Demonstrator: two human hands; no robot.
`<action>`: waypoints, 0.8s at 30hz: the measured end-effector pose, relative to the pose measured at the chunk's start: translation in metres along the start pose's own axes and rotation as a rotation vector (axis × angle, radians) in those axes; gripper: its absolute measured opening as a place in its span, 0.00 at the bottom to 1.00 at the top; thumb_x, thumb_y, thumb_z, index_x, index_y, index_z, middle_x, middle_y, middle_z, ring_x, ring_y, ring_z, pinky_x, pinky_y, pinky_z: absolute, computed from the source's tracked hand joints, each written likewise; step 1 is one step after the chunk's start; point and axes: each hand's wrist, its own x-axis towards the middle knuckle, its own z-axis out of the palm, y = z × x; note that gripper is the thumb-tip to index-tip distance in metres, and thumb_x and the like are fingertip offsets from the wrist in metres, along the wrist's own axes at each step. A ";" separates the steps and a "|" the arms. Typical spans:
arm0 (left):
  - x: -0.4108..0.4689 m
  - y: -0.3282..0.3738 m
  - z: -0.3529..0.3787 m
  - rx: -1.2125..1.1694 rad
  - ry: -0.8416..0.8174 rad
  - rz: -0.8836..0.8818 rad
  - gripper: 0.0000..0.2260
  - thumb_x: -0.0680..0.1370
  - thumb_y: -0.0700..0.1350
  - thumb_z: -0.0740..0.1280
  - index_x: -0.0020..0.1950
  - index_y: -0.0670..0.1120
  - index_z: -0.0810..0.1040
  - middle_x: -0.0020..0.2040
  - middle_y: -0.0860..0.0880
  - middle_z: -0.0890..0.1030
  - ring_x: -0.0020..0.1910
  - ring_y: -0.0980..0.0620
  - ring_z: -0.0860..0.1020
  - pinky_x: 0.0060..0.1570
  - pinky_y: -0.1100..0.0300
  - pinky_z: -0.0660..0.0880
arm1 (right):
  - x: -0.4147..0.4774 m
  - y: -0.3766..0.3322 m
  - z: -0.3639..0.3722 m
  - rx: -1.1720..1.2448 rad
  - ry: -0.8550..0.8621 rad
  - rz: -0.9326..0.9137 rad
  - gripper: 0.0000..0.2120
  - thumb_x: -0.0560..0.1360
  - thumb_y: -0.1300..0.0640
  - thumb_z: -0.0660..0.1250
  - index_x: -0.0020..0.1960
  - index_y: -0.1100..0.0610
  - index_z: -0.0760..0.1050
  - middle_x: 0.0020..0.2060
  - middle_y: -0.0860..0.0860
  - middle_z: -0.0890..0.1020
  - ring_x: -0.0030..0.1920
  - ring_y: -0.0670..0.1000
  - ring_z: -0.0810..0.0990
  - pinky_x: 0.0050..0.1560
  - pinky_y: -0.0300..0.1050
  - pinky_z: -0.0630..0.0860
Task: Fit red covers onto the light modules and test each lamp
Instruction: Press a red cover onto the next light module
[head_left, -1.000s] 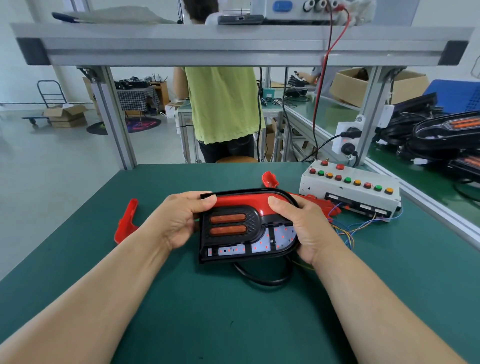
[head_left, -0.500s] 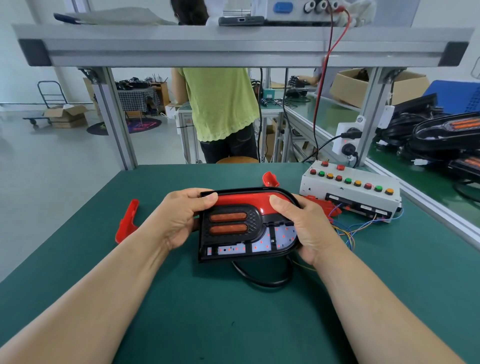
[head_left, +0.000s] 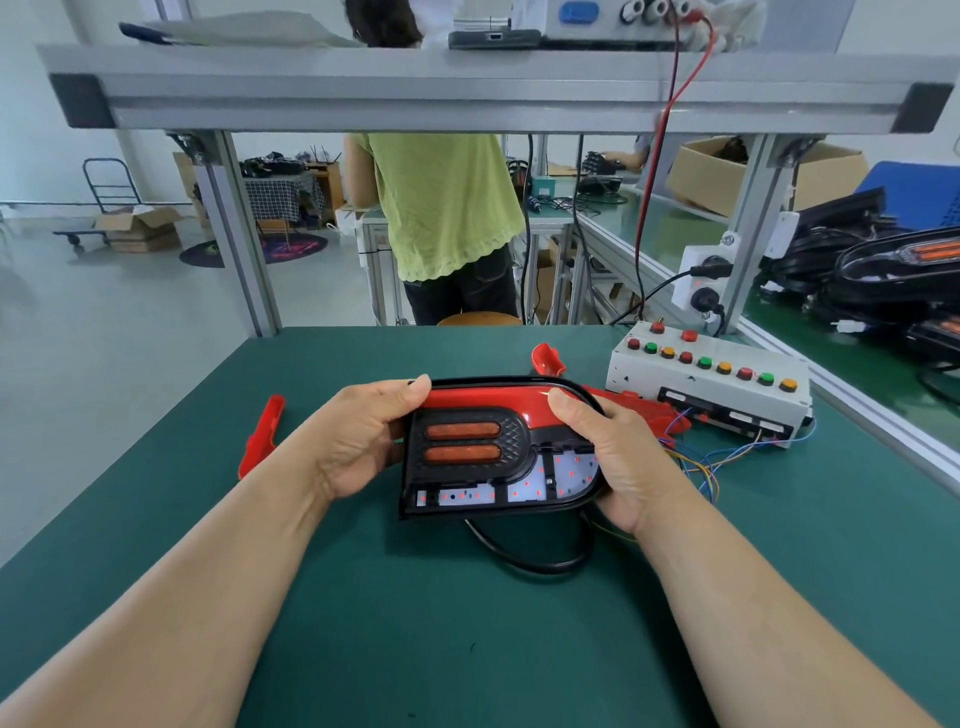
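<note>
A black light module (head_left: 470, 480) with two orange bars and a white LED board showing small red dots is held tilted above the green table (head_left: 467, 649). A red cover (head_left: 483, 401) lies along its top edge. My left hand (head_left: 363, 436) grips the module's left end, thumb on the red cover. My right hand (head_left: 613, 457) grips the right end, thumb on the cover's right curve. A black cable (head_left: 524, 558) loops from under the module.
A loose red cover (head_left: 262, 434) lies left of my hands, another red piece (head_left: 545, 359) behind the module. A white test box (head_left: 711, 382) with coloured buttons and loose wires sits at the right. More lamps (head_left: 898, 275) lie on the right bench. A person in green (head_left: 441, 208) stands behind.
Both hands keep hold of the module, which has barely moved. The person behind has shifted slightly to the left.
</note>
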 end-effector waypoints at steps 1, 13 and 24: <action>0.000 0.001 -0.002 0.000 -0.012 -0.004 0.21 0.76 0.49 0.65 0.64 0.36 0.79 0.61 0.36 0.81 0.64 0.35 0.77 0.66 0.38 0.72 | 0.000 0.000 0.000 0.019 -0.005 0.013 0.18 0.65 0.49 0.77 0.51 0.57 0.85 0.52 0.62 0.85 0.49 0.61 0.86 0.52 0.57 0.82; 0.004 0.002 -0.013 -0.012 0.082 -0.014 0.18 0.82 0.47 0.61 0.64 0.35 0.78 0.62 0.34 0.80 0.64 0.34 0.76 0.65 0.37 0.72 | 0.001 -0.003 0.005 0.239 -0.067 0.209 0.24 0.80 0.39 0.59 0.61 0.55 0.82 0.57 0.57 0.84 0.57 0.56 0.84 0.48 0.50 0.83; 0.003 0.004 -0.021 0.056 0.116 -0.077 0.19 0.83 0.48 0.60 0.62 0.33 0.78 0.59 0.32 0.80 0.60 0.32 0.79 0.62 0.36 0.74 | 0.006 -0.004 -0.001 -0.265 0.380 -0.025 0.15 0.83 0.53 0.60 0.48 0.62 0.79 0.39 0.56 0.86 0.36 0.50 0.85 0.36 0.41 0.82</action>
